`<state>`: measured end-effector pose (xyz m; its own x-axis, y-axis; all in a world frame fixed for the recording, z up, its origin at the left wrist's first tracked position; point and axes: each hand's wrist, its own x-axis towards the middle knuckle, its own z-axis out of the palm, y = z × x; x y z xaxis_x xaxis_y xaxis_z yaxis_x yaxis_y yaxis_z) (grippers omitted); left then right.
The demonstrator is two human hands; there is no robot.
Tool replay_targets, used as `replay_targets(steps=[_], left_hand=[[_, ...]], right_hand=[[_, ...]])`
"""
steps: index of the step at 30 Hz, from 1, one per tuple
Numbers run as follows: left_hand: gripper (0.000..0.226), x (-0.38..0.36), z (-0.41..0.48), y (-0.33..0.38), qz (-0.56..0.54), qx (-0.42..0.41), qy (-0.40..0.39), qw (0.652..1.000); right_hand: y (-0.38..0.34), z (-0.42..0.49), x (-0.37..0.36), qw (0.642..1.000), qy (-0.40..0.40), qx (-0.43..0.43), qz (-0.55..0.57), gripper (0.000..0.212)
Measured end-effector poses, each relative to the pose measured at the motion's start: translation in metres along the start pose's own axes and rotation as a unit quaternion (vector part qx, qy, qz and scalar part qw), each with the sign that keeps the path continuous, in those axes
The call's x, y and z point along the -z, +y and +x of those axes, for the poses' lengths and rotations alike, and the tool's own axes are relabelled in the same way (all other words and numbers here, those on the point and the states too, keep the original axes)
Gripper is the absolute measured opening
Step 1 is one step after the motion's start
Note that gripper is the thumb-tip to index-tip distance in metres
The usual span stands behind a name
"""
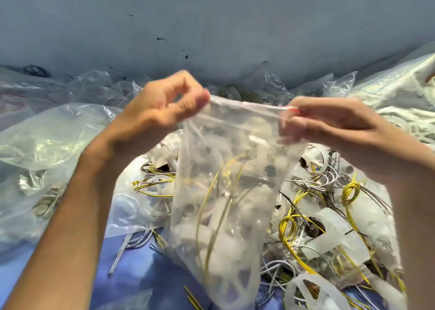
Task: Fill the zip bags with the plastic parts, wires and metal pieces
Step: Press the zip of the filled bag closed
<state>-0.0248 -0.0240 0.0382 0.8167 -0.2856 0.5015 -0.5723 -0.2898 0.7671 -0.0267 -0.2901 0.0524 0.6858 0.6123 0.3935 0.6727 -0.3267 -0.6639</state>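
Loose wires (329, 218) and plastic parts (334, 236) heap on the blue counter (141, 269) beneath a raised zip bag (230, 192) holding yellow wire and white pieces. Left hand (160, 112) and right hand (329, 123) each pinch a top corner. Sealing looks next: press evenly along the strip. Filled bags (47, 149) lie left.

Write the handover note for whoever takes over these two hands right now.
Left hand: pinching the left end of the zip bag's top strip.
Right hand: pinching the right end, at the red zip line.
The bag hangs between them, already holding white plastic parts and yellow wire; whether it is sealed is blurred.
Done: filled bags lie to the left.
Left: a loose pile of wires and plastic parts below still needs bagging.
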Motion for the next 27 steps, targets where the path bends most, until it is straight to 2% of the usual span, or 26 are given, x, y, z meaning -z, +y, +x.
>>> replay_targets(steps=[2, 4, 6, 8, 10, 14, 19, 23, 24, 25, 27], left_hand=[[0.041, 0.000, 0.001, 0.003, -0.002, 0.019, 0.005, 1.000], [0.063, -0.007, 0.002, -0.003, 0.091, 0.092, -0.053, 0.990], [0.062, -0.011, -0.002, -0.008, 0.126, 0.161, -0.113, 0.972], [0.058, -0.009, -0.003, -0.009, 0.095, 0.176, -0.109, 0.974], [0.060, -0.006, 0.000, -0.009, 0.068, 0.149, -0.065, 0.984], [0.036, 0.007, -0.001, -0.009, 0.020, 0.069, 0.019, 0.997], [0.006, 0.030, -0.007, -0.016, 0.007, 0.017, 0.091, 0.996], [0.016, 0.026, -0.004, -0.029, 0.030, 0.031, 0.138, 0.990], [0.011, 0.023, -0.003, -0.032, 0.013, 0.043, 0.137, 0.990], [0.011, 0.022, -0.003, -0.034, -0.012, 0.065, 0.123, 0.990], [0.032, 0.021, -0.006, -0.039, -0.068, 0.103, 0.054, 0.991]], right_hand=[[0.008, 0.002, 0.002, 0.996, 0.032, -0.021, -0.078, 0.035], [0.019, 0.003, 0.001, 0.987, 0.057, -0.089, -0.118, 0.029], [0.025, 0.003, 0.001, 0.984, 0.070, -0.148, -0.076, 0.020], [0.024, 0.004, 0.000, 0.982, 0.078, -0.170, -0.007, 0.018], [0.022, 0.004, 0.000, 0.984, 0.083, -0.158, 0.028, 0.018], [0.017, 0.005, 0.000, 0.988, 0.094, -0.103, 0.069, 0.018], [0.010, 0.001, 0.001, 0.992, 0.075, 0.007, 0.099, 0.016], [0.012, 0.005, -0.005, 0.992, 0.091, 0.016, 0.081, 0.013], [0.011, 0.005, -0.006, 0.992, 0.091, 0.019, 0.085, 0.012], [0.011, 0.005, -0.006, 0.992, 0.089, 0.024, 0.091, 0.012], [0.010, 0.004, -0.005, 0.991, 0.084, 0.029, 0.104, 0.017]])
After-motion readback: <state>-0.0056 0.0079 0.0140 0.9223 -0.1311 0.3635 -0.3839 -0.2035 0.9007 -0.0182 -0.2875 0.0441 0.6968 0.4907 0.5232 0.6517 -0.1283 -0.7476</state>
